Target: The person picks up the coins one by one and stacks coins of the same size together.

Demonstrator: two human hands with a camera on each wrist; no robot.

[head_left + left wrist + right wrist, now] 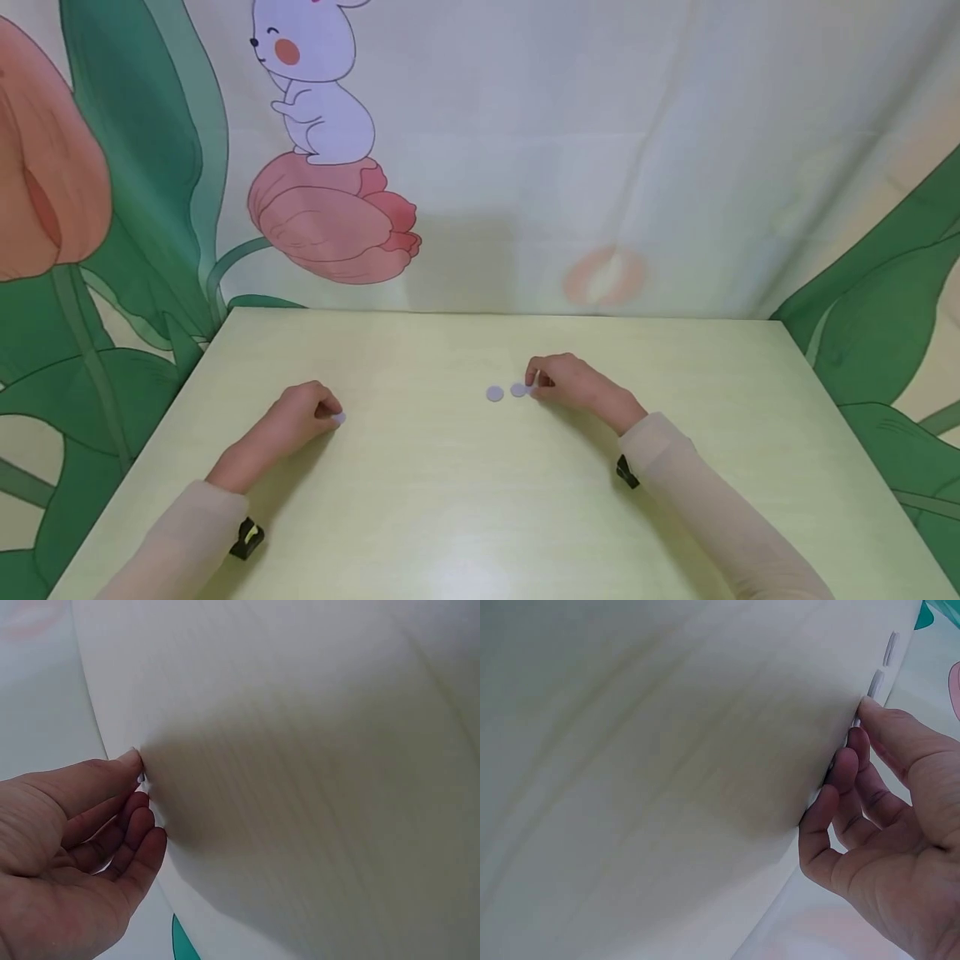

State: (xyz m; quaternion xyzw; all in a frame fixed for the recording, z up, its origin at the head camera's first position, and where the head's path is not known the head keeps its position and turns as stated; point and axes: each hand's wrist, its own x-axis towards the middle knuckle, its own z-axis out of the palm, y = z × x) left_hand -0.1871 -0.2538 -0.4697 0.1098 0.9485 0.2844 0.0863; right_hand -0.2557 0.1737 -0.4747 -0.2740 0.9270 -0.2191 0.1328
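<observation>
My left hand (300, 418) is at the left part of the table, pinching a small pale disc (340, 417) between thumb and fingers at the tabletop. In the left wrist view only a sliver of that disc shows beside the thumb. Right of the middle, my right hand (573, 385) has its thumb and fingers round another pale disc (531, 390), mostly covered by the fingertips. Just left of it lies a second flat round disc (518, 389), very close or touching. A third disc (495, 393) lies a little further left, apart. Both also appear edge-on in the right wrist view.
The pale wooden table (435, 492) ends at a back edge against a printed curtain (525, 150) with tulips and a white animal. Dark wrist straps (247, 538) show at both sleeves.
</observation>
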